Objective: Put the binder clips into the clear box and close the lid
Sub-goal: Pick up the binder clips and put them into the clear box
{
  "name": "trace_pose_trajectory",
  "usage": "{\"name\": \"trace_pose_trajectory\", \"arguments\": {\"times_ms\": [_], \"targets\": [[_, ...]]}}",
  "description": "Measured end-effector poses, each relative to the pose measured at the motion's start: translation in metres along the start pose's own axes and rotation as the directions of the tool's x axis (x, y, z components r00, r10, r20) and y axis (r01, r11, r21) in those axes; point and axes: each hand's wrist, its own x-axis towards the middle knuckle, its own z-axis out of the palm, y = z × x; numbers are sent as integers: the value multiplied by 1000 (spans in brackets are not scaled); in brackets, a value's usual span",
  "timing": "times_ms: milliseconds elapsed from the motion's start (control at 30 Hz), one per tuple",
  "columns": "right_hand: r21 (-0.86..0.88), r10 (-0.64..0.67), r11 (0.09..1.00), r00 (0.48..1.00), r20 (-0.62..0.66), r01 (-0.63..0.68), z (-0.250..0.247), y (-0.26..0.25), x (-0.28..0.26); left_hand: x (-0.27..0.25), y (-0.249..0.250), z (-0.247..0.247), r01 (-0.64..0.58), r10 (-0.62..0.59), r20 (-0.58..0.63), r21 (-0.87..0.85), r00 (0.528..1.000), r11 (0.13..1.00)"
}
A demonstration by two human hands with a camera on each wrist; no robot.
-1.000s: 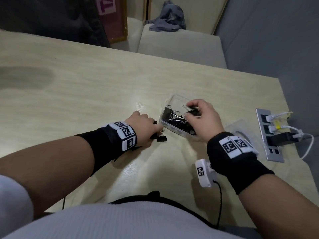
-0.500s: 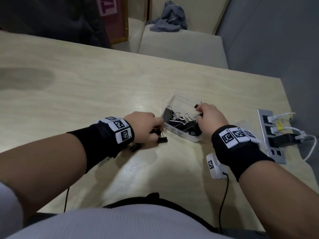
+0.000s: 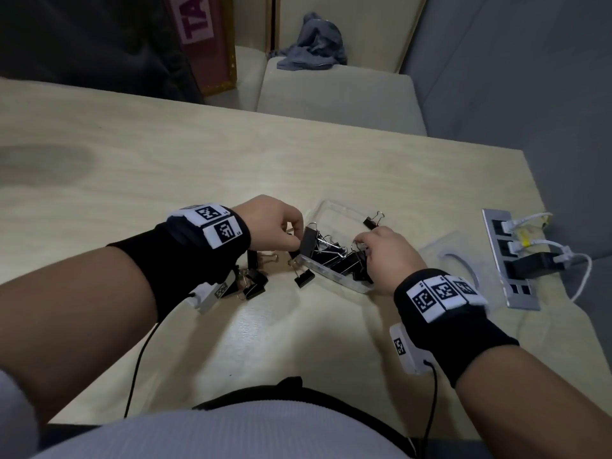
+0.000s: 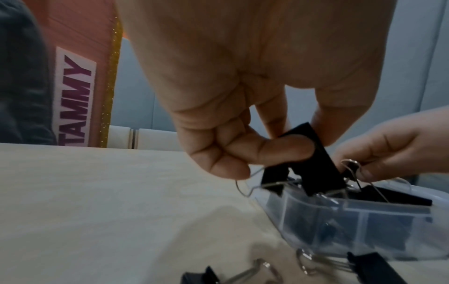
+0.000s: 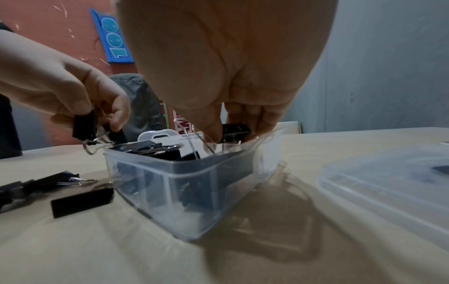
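The clear box (image 3: 334, 276) sits open on the table with several black binder clips inside. My left hand (image 3: 296, 240) pinches a black binder clip (image 4: 313, 161) over the box's left end; a second clip hangs by it. My right hand (image 3: 362, 245) pinches another binder clip (image 5: 235, 130) at the box's (image 5: 170, 173) right end. The clear lid (image 3: 453, 260) lies flat to the right of the box. Loose clips (image 3: 255, 283) lie left of the box, one (image 3: 304, 279) by its near corner and one (image 3: 372, 221) just beyond it.
A metal power strip (image 3: 510, 260) with white plugs and cables is set in the table (image 3: 165, 180) near its right edge. Wrist-camera cables trail toward my body. Padded seats with a grey cloth (image 3: 311, 44) stand beyond the far edge.
My left hand has lifted from the loose clips on the table to the box's left end with a clip in its fingers. My right hand has stayed at the box's right end.
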Motion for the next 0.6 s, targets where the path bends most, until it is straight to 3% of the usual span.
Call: {"name": "trace_pose_trajectory", "arguments": {"times_ms": [167, 367, 467, 600], "targets": [[2, -9, 1000, 1000, 25, 9, -1, -4, -6, -2, -5, -12, 66, -75, 113, 85, 991, 994], [17, -54, 998, 997, 63, 53, -3, -10, -6, 1, 13, -23, 1, -3, -44, -44, 999, 999], [126, -12, 992, 999, -46, 18, -3, -13, -8, 6, 22, -11, -53, 30, -154, -146, 988, 988], [272, 54, 962, 982, -181, -2, -4, -14, -11, 9, 23, 5, -69, 44, -158, -154, 986, 986]]}}
